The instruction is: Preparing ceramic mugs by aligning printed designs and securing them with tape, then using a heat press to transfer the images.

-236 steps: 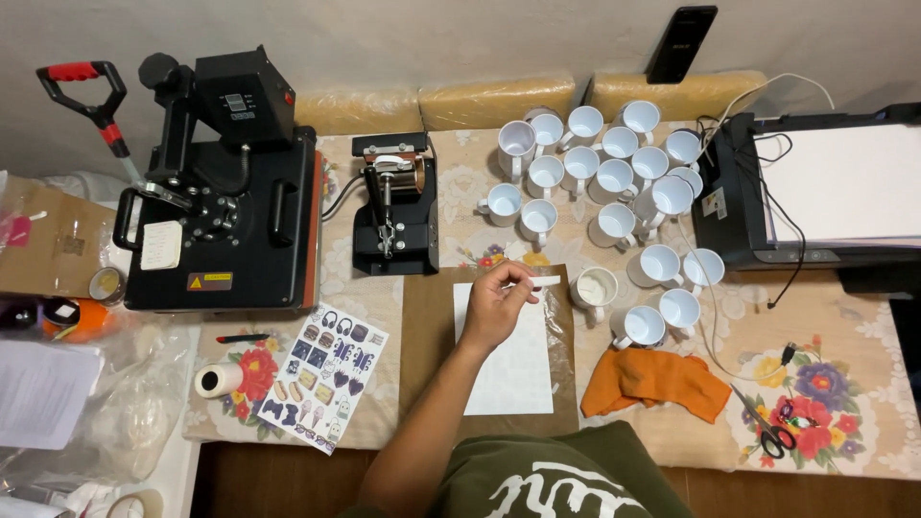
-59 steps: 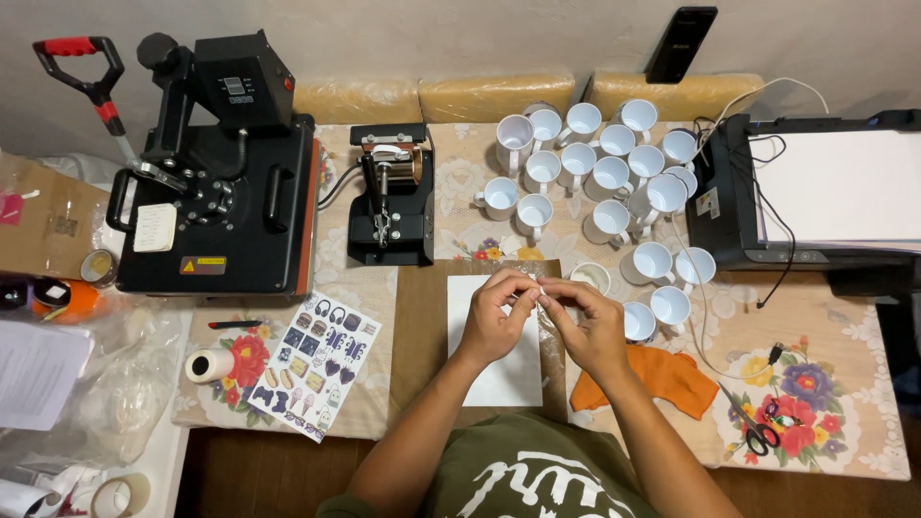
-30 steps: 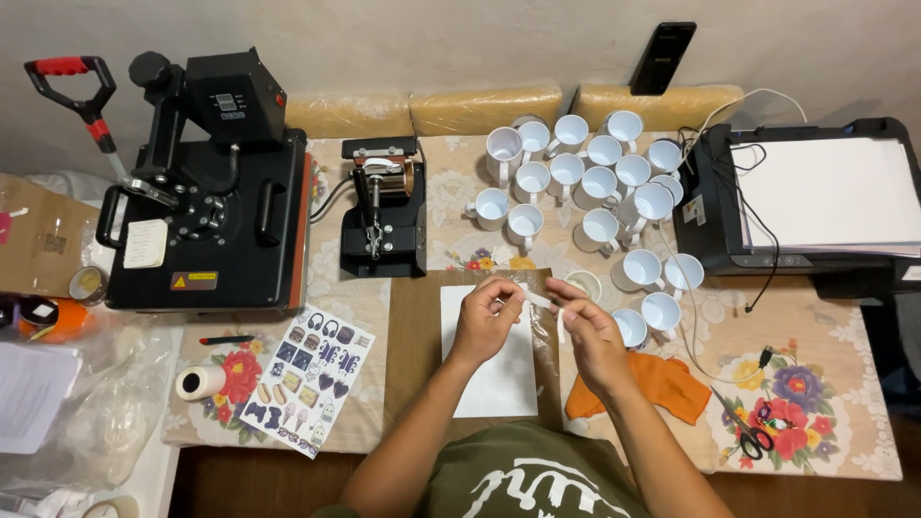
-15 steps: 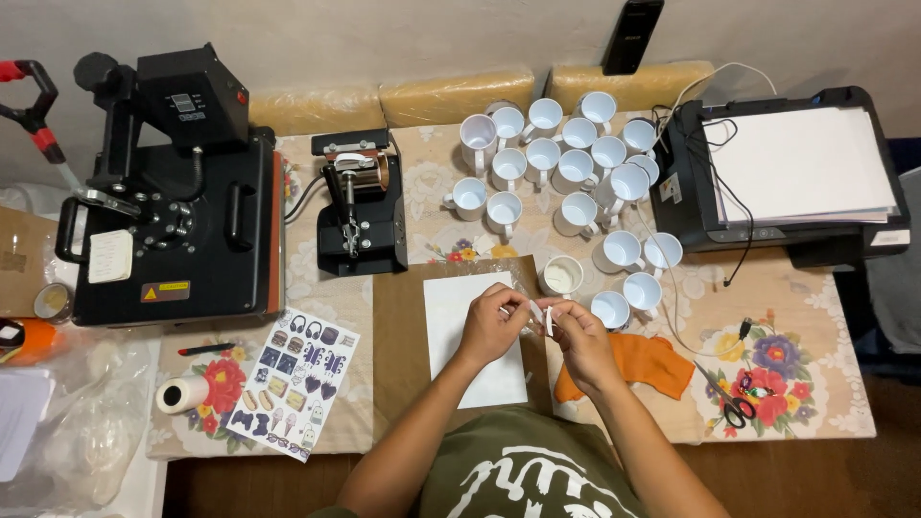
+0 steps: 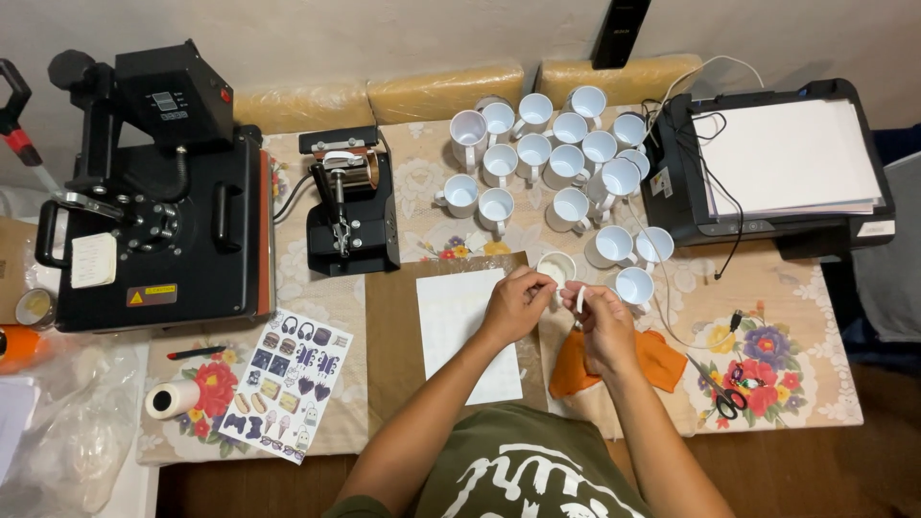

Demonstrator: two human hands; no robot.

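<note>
Presses stand on the bench at the left: a flat heat press [image 5: 158,225], then a mug press [image 5: 350,206], with a sticker sheet [image 5: 286,384] below them. Over the white sheet [image 5: 460,331] the left hand [image 5: 516,305] and right hand [image 5: 602,321] meet, fingers pinched shut on a small white strip [image 5: 579,298] held just beside a tape roll [image 5: 556,267]. White mugs [image 5: 552,163] cluster behind; a printer [image 5: 777,168] sits right.

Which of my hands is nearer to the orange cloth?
Right. The right hand is directly over the orange cloth, its wrist crossing it; the left hand is off its left edge, over the white sheet.
</note>
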